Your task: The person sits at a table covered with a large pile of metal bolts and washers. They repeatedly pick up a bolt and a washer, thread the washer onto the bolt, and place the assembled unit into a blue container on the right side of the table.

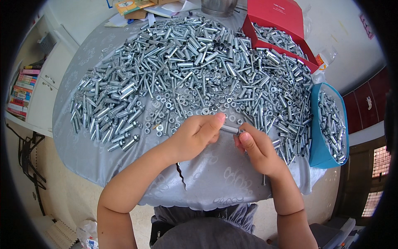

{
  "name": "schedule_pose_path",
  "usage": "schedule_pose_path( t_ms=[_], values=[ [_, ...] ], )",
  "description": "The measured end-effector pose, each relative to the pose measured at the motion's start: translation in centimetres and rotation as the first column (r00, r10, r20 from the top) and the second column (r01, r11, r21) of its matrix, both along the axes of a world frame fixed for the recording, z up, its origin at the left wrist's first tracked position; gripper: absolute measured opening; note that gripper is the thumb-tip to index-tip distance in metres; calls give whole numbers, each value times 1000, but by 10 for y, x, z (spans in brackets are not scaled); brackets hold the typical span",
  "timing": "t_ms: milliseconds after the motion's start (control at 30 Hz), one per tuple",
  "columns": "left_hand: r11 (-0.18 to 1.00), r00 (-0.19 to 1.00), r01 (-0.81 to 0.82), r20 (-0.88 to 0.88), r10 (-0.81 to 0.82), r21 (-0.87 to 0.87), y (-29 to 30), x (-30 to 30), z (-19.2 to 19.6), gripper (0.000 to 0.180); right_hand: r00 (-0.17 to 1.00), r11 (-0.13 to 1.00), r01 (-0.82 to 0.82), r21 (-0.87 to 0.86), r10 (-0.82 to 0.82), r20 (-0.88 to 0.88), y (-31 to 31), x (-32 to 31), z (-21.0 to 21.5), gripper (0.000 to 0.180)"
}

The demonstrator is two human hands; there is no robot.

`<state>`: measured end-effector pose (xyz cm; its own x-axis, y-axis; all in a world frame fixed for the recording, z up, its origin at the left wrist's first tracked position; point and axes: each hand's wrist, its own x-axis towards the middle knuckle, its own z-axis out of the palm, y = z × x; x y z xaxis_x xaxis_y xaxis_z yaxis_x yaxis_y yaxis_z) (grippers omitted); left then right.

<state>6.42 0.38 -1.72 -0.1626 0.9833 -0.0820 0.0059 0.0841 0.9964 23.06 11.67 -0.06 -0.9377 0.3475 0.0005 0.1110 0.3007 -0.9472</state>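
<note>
Nearest is the person's soft grey top [207, 232], a bit wrinkled. Above the near part of the table, the left hand [191, 135] is curled up like a loose fist around one end of a shiny metal bolt [230, 129]. The right hand [260, 152] pinches the other end with its thumb and fingers. The bolt is smooth and round like a little tube. Under the hands is a silky grey cloth [207, 178] with shiny loopy shapes. Just past them lie flat metal rings [182, 99] with round holes. To the right stands a blue tub [317, 141] full of bolts. Farther back is a big, bumpy heap of hard silver tubes [195, 45], then a red box [275, 12] with its lid up, and a round metal pot [218, 7].
</note>
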Motion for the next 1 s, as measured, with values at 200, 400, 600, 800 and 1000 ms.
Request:
schedule_pose_path(
  t_ms=[200, 400, 600, 800, 1000],
  values=[
    [999, 993, 28, 111, -25, -22, 2, -3, -1, 52, 997, 896, 37, 443, 0, -82, 3, -2, 2, 19],
    [999, 1000, -15, 2, 15, -34, 2, 1, 5, 51, 1000, 969, 20, 246, -15, -24, 1, -1, 0, 23],
    [1000, 1000, -7, -22, 7, -9, -1, 3, 4, 51, 980, 889, -4, -458, 94, 174, 4, 1, 11, 48],
    [1000, 999, -1, -33, 2, 16, -2, 2, 8, 51, 1000, 905, 25, -425, -19, 17, -3, 3, 4, 38],
    [1000, 1000, 2, 9, -3, 9, -2, 4, 6, 52, 1000, 994, 3, -109, -4, -5, 1, 2, 1, 16]
  ],
)
